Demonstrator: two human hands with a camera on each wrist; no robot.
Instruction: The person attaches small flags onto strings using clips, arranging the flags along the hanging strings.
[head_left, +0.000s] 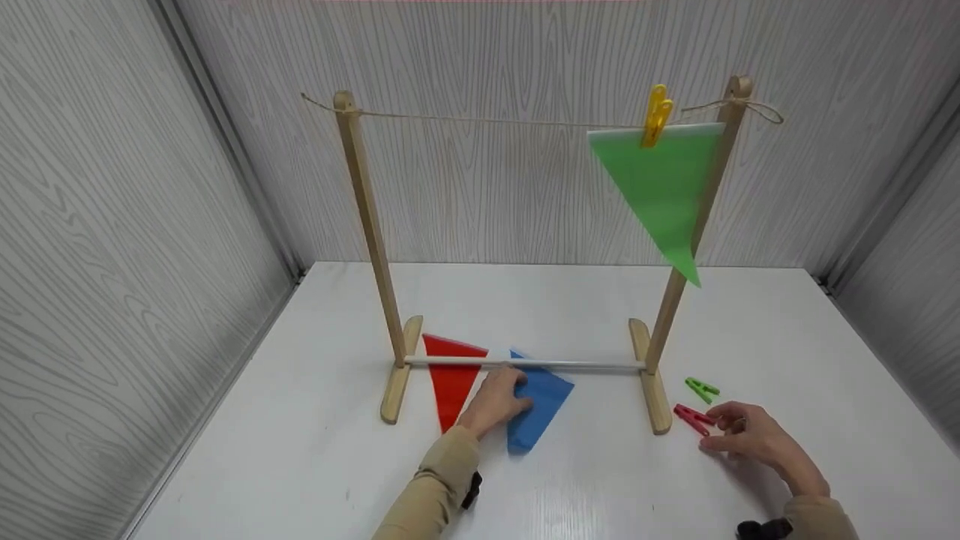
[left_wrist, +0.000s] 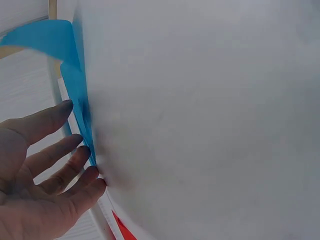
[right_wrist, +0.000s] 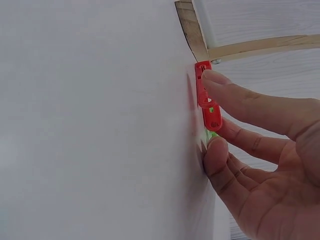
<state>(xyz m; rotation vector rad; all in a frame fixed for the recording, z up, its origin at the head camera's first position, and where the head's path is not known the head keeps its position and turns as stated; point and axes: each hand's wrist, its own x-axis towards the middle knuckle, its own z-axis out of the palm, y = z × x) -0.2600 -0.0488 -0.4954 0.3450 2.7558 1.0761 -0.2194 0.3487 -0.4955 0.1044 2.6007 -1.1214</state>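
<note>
My left hand (head_left: pixel 496 401) rests at the left edge of a blue triangular flag (head_left: pixel 541 401), which lies on the table. In the left wrist view its spread fingers (left_wrist: pixel 65 172) touch the flag, and part of the blue sheet (left_wrist: pixel 37 37) curls up. A red triangular flag (head_left: pixel 452 382) lies just left of that hand. At the right, my right hand (head_left: pixel 757 435) reaches a red clothespin (head_left: pixel 694 418) lying on the table. One fingertip overlaps the clothespin in the right wrist view, while thumb and fingers stand apart. A green clothespin (head_left: pixel 703 390) lies just behind the red one.
A wooden stand has left (head_left: pixel 367 217) and right (head_left: pixel 667 322) posts joined by a low white bar (head_left: pixel 585 365). A string (head_left: pixel 480 120) runs between their tops. From it hangs a green triangular flag (head_left: pixel 664 191), held by a yellow clothespin (head_left: pixel 657 116). Grey wood-grain panels (head_left: pixel 510 202) surround the white table.
</note>
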